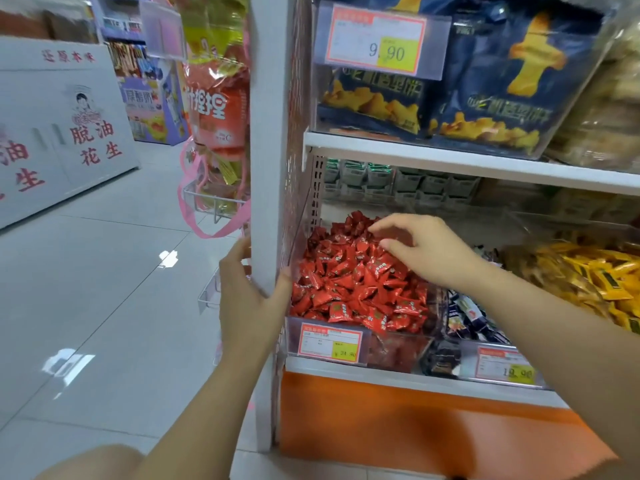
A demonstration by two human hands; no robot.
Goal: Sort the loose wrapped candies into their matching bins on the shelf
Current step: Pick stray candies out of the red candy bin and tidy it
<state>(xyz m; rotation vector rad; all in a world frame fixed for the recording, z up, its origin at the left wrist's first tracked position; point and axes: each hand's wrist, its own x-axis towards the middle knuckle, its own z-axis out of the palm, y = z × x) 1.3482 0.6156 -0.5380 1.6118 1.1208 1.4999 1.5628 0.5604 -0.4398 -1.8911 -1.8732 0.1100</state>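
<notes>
A clear bin (398, 351) on the lower shelf is heaped with red wrapped candies (349, 282). My right hand (420, 247) hovers over the heap with its fingers spread and bent downward, holding nothing that I can see. My left hand (247, 299) grips the white end post (266, 161) of the shelf, thumb on the bin side and fingers round the aisle side. To the right sit a bin of dark blue wrapped candies (467, 317) and a bin of yellow wrapped candies (595, 278).
Price tags (329, 341) hang on the bin fronts. The shelf above holds blue snack bags (512, 74) in a clear box. Green packets (381, 181) line the back of the lower shelf. Hanging snack bags (218, 109) and a wire rack (211, 202) are on the post's aisle side; tiled floor lies left.
</notes>
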